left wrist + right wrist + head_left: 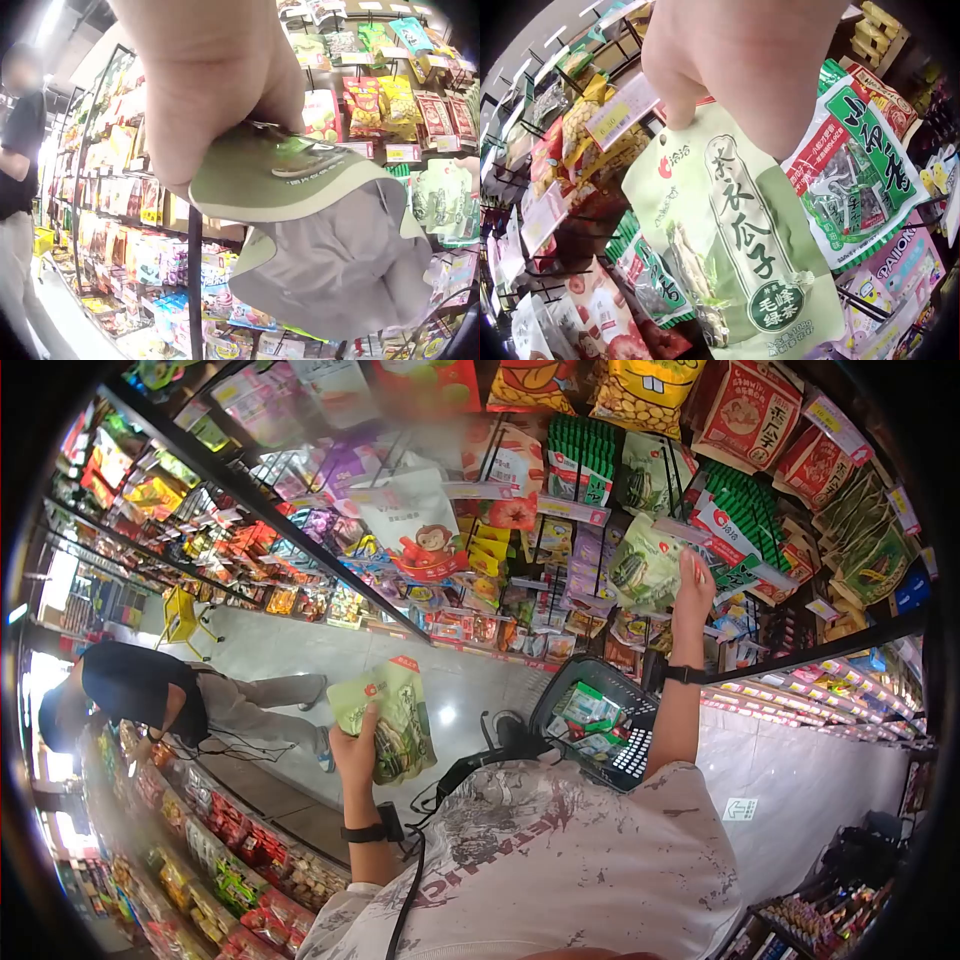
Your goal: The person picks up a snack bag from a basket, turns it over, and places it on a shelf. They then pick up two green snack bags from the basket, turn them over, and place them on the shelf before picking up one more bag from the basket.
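Note:
My left hand [352, 758] grips a light green snack pouch [402, 738] at its edge, held out at waist height over the floor. In the left wrist view, the pouch's underside [337, 259] shows grey and bulging, with the thumb and fingers around the upper end. Up at the shelf, my right hand [692, 592] pinches the top of a matching green pouch of seeds [735, 225], which hangs printed side out. Beside it hangs a green-and-white seed bag [862, 176]. My fingertips on that top edge are partly hidden behind the hand in the right wrist view.
A dark shopping basket [548, 712] with several green packets stands on the floor below the rack. Hooks of snack bags and price tags [615, 120] surround the right hand. Another person [150, 690] bends at the shelves on the left, near a yellow cart [180, 617].

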The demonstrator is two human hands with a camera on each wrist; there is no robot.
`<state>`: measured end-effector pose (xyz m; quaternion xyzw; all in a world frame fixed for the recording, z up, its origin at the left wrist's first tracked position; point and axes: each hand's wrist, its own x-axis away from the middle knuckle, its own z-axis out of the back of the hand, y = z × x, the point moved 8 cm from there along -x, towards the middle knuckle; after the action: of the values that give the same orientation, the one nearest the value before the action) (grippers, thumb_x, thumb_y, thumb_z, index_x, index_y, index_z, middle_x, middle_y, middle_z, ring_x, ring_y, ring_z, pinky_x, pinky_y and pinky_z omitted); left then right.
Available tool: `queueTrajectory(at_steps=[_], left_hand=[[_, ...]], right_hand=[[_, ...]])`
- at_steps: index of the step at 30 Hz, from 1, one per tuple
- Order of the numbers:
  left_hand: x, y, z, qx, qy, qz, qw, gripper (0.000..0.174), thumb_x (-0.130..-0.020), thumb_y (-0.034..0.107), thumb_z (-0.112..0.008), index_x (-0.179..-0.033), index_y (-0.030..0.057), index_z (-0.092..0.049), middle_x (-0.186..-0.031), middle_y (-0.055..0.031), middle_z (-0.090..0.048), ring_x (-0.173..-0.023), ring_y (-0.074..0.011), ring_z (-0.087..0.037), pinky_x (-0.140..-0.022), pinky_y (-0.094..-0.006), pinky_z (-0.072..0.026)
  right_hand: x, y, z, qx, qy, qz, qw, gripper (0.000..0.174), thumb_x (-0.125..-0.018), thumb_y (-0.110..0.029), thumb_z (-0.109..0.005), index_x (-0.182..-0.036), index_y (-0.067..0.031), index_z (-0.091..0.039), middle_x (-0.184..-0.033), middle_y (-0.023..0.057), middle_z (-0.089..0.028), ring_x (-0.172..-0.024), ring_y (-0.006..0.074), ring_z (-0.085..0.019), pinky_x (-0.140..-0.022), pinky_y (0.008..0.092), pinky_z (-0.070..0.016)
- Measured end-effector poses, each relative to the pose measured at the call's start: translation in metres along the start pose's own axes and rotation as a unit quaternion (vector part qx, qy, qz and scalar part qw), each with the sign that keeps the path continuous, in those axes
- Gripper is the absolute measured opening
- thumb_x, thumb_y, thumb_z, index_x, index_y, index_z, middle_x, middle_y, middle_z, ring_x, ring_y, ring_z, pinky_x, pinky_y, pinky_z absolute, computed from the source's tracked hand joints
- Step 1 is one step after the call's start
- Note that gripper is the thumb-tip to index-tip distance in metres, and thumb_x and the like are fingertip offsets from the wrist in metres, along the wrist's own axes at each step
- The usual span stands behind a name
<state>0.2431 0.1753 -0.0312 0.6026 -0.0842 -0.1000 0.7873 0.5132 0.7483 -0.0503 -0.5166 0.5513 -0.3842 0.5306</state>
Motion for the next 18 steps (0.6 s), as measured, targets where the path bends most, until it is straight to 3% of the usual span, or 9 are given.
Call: queueTrajectory(at_steps=[6,9,12,18], left_hand=[[-0.030,0.008,-0.028,-0.017,-0.044,0.032,0.998,0.030,-0.093,0.020,-0.074,-0.106,-0.0069,-0.069,-0.094,-0.0065,-0.073,-0.082,-0.0092,-0.063,-0.073,-0.0269,-0.0505],[-0.042,0.006,-0.028,-0.020,-0.039,0.033,0.998,0.030,-0.093,0.020,-0.074,-0.108,-0.0065,-0.069,-0.095,-0.0062,-0.072,-0.082,-0.0093,-0.063,-0.073,-0.0270,-0.0505],[-0.056,0.000,-0.029,-0.008,-0.051,0.042,0.998,0.031,-0.093,0.020,-0.073,-0.110,-0.0060,-0.069,-0.097,-0.0065,-0.072,-0.083,-0.0099,-0.063,-0.074,-0.0270,-0.0505],[-0.074,-0.001,-0.030,0.010,-0.063,0.034,0.997,0.029,-0.093,0.019,-0.073,-0.109,-0.0054,-0.069,-0.097,-0.0068,-0.072,-0.084,-0.0102,-0.063,-0.075,-0.0268,-0.0503]], right_hand=[[-0.026,0.017,-0.004,-0.127,0.011,-0.044,0.991,0.032,-0.092,-0.017,-0.076,-0.112,0.0061,-0.066,-0.101,0.0057,-0.068,-0.084,0.0115,-0.061,-0.076,0.0282,-0.0492],[-0.029,0.025,-0.005,-0.110,-0.003,-0.082,0.991,0.042,-0.091,-0.022,-0.077,-0.122,0.0024,-0.061,-0.109,0.0057,-0.068,-0.094,0.0138,-0.062,-0.081,0.0318,-0.0504],[-0.030,0.027,-0.012,-0.193,-0.042,-0.084,0.977,0.033,-0.092,-0.016,-0.075,-0.117,0.0012,-0.063,-0.107,0.0049,-0.069,-0.091,0.0144,-0.065,-0.080,0.0318,-0.0524],[-0.046,0.034,-0.002,-0.132,-0.024,-0.041,0.990,0.018,-0.093,-0.009,-0.071,-0.109,-0.0014,-0.067,-0.106,0.0048,-0.070,-0.090,0.0149,-0.067,-0.079,0.0300,-0.0534]])
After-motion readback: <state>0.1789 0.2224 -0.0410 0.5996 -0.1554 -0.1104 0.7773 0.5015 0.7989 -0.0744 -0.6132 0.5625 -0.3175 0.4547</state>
